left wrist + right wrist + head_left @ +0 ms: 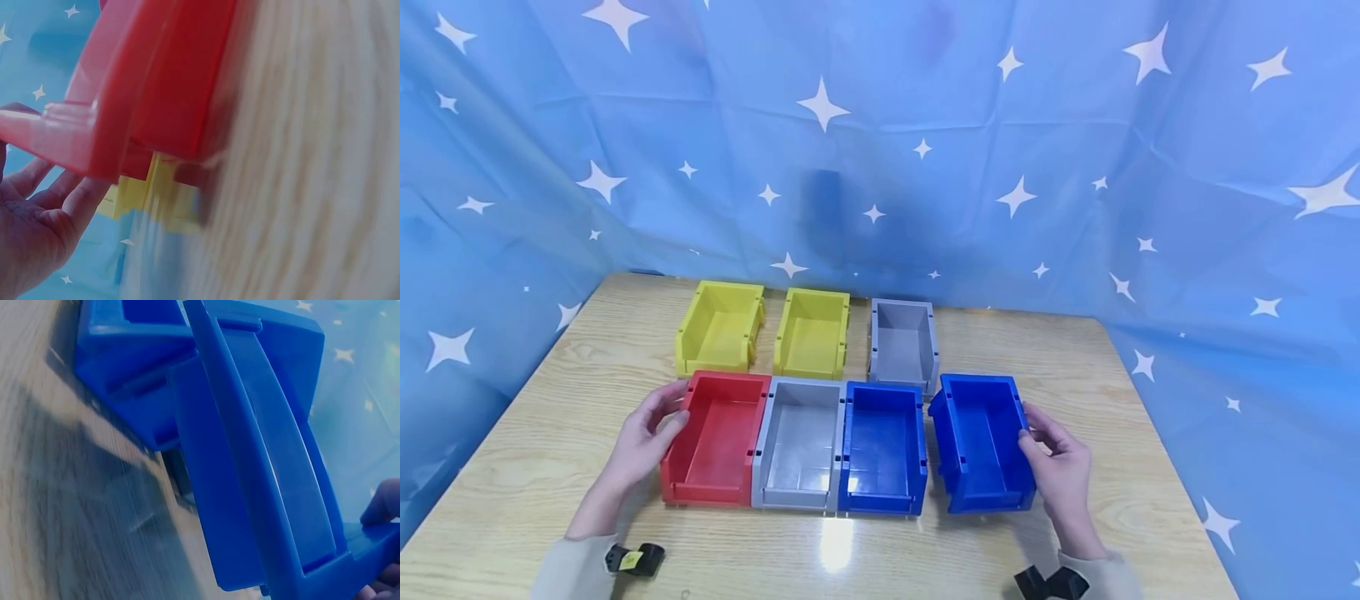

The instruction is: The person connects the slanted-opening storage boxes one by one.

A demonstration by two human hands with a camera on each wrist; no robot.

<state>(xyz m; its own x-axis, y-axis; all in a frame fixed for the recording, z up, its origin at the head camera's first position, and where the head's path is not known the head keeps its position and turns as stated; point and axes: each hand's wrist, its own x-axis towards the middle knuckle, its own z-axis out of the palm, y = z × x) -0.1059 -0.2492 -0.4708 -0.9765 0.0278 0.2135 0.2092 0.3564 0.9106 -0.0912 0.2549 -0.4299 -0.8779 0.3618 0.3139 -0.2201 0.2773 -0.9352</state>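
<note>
In the head view my left hand [647, 437] holds the left wall of a red plastic storage bin [722, 429], thumb at the rim and fingers along the outside. The left wrist view shows fingers [84, 199] against the red bin's side. Against the red bin stands a grey bin [801, 437], then a blue bin [883, 442], side by side. My right hand [1063, 462] pinches the right wall of a second blue bin [988, 446], slightly turned, with a gap between it and the row. In the right wrist view this blue bin [281, 456] appears raised above the table.
Behind the row stand two yellow bins [718, 329] [812, 333] and another grey bin [904, 343], spaced apart. They sit on a wooden table [1037, 342] with a blue star-patterned curtain [880, 150] behind it. Each wrist wears a black strap device [636, 559].
</note>
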